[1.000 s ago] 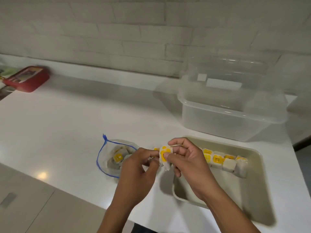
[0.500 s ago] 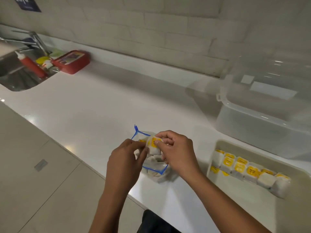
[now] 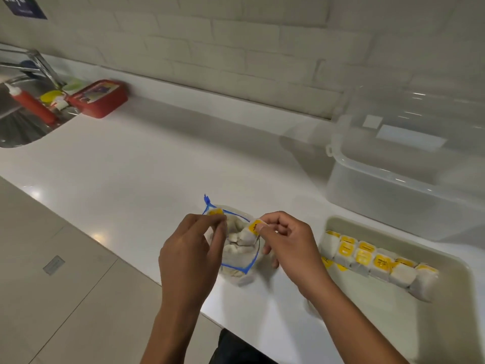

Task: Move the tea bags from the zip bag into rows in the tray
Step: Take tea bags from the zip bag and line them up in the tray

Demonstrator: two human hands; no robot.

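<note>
A clear zip bag [image 3: 240, 261] with a blue rim lies open on the white counter, with several white tea bags inside. Over its mouth my left hand [image 3: 191, 256] pinches a tea bag by its yellow tag [image 3: 215, 212]. My right hand [image 3: 286, 245] pinches another tea bag [image 3: 252, 228] with a yellow tag just above the bag. To the right sits a beige tray [image 3: 451, 264] holding a row of several tea bags [image 3: 378, 264] along its far side.
A large clear plastic box [image 3: 409, 164] stands behind the tray. At the far left are a sink [image 3: 23, 122], a red bottle [image 3: 32, 106] and a red container [image 3: 99, 97]. The counter's front edge runs just below my hands, with the tiled floor beyond.
My hands held one bundle together above the bag; now they have drawn apart, each pinching its own tea bag. The camera has swung left, so the tray sits further right.
</note>
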